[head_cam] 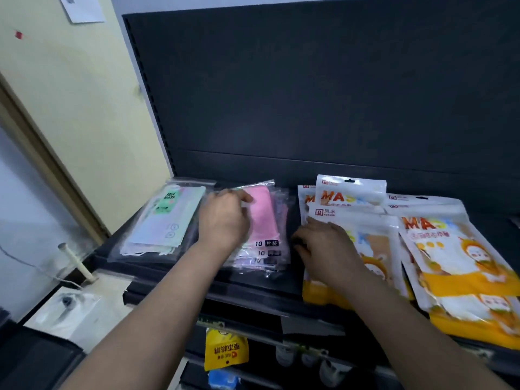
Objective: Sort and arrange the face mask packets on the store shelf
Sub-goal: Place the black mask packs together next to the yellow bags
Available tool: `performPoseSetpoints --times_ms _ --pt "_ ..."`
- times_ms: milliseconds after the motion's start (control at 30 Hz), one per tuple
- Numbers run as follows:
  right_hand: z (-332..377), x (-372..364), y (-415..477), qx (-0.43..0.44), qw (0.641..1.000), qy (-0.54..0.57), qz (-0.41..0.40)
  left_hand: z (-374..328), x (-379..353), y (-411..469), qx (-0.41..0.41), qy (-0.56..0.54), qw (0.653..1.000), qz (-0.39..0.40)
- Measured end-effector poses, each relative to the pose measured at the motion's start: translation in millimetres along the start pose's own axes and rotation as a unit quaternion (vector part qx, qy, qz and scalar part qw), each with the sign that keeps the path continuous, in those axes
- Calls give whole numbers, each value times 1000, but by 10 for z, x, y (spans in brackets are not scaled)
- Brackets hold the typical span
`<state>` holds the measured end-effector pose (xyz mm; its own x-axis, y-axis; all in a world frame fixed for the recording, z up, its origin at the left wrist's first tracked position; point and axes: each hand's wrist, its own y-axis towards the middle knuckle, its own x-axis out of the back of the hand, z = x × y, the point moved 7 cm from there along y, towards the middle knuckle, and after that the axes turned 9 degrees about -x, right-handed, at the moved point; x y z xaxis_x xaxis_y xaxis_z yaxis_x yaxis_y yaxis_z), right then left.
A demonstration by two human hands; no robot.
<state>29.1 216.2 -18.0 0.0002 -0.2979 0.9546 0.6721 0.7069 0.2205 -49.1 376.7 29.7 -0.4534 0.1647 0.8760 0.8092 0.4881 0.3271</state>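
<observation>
Packets of face masks lie in four loose piles along the dark shelf (pixel 281 288) in front of me. At the far left sits a pile of clear packets with pastel green masks (pixel 166 220), the top one marked FACE MASK. Just beside it, to the right, is a pile of clear packets with pink masks (pixel 266 220), fanned so that the lower edges of several show. My left hand (pixel 223 219) rests on top of this pink pile, fingers curled down and thumb tip pressed against the top packet; whether I am pinching it or only pressing on it I cannot tell. Further right is a stack of white and orange MASK pouches (pixel 351 198), and my right hand (pixel 327 243) lies palm down across the front pouch, fingers bent over its left edge, touching rather than clearly gripping. At the far right a second pile of the same orange pouches (pixel 461 266) overlaps forward toward the shelf edge. Below the shelf hangs a small yellow packet (pixel 225 351)
</observation>
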Motion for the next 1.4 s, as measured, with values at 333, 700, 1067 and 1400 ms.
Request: performPoseSetpoints --times_ms 333,700,1067,1400 --pt "-797 404 -436 -106 989 22 -104 -1251 -442 163 -169 -135 976 35" --pt "-2264 901 -1341 -279 955 -11 -104 -2921 -1152 -52 -259 -194 936 136" --pt "-3785 1302 -1941 -341 934 -36 -97 -4319 -1843 -206 -188 -269 922 207" --pt "-4703 1248 -2320 -435 899 -11 59 -4889 -2649 -315 21 -349 889 295"
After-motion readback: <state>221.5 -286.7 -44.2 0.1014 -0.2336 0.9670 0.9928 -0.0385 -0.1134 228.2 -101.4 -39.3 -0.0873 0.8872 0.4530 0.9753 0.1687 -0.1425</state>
